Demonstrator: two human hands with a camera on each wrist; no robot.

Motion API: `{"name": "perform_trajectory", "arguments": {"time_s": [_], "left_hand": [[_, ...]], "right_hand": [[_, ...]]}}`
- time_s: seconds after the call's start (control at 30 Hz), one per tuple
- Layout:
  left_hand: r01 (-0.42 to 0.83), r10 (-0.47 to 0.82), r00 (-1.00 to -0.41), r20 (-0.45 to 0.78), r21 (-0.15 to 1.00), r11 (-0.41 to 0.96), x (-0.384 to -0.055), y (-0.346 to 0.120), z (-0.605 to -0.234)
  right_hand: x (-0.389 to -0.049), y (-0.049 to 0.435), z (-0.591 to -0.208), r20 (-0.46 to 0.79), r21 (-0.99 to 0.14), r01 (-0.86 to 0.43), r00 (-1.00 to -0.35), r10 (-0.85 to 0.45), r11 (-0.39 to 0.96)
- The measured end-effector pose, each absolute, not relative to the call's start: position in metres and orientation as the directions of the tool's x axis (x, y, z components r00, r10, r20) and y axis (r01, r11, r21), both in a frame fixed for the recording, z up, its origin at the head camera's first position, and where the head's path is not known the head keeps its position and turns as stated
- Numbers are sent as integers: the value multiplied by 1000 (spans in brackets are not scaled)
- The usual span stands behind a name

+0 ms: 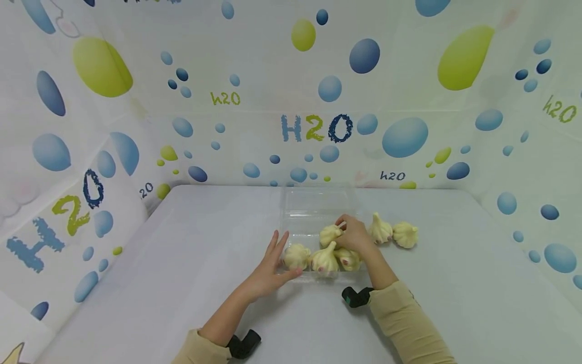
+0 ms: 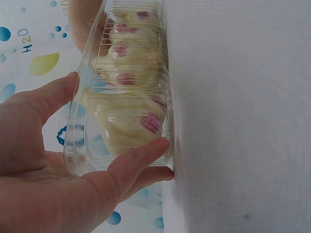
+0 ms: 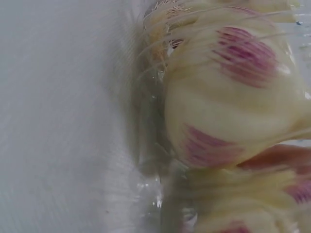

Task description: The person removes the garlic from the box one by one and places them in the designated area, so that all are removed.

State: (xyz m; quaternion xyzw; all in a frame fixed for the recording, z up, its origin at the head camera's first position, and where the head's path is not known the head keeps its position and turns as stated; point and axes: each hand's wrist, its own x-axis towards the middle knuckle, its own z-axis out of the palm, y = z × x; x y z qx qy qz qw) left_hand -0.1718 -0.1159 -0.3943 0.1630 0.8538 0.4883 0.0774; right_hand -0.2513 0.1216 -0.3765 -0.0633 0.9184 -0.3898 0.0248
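- Garlic bulb (image 1: 329,235) pinched between the right hand's (image 1: 356,236) thumb and fingers, just left of that hand, over the clear container (image 1: 328,278); whether it touches the bottom I cannot tell.
- Below the right hand, three more bulbs (image 1: 325,260) sit side by side inside the container, purple streaks on their skins.
- Left hand (image 1: 267,274) is spread, fingers straight, touching the container's left end, its thumb at the near rim; the leftmost of those three lies just beside it.
- To the right hand's right, two loose bulbs (image 1: 405,235) lie close together on the white table (image 1: 204,242).
- Beyond both hands, the clear lid (image 1: 313,205) lies folded back.
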Motion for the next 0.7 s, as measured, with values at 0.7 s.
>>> {"name": "perform_trajectory", "arguments": {"time_s": [0.7], "left_hand": [[198,361,-932,35,883,426,-172,-116,-395]], "right_hand": [[-248,134,-370,16,-875,-64,-994,-105,480]]}}
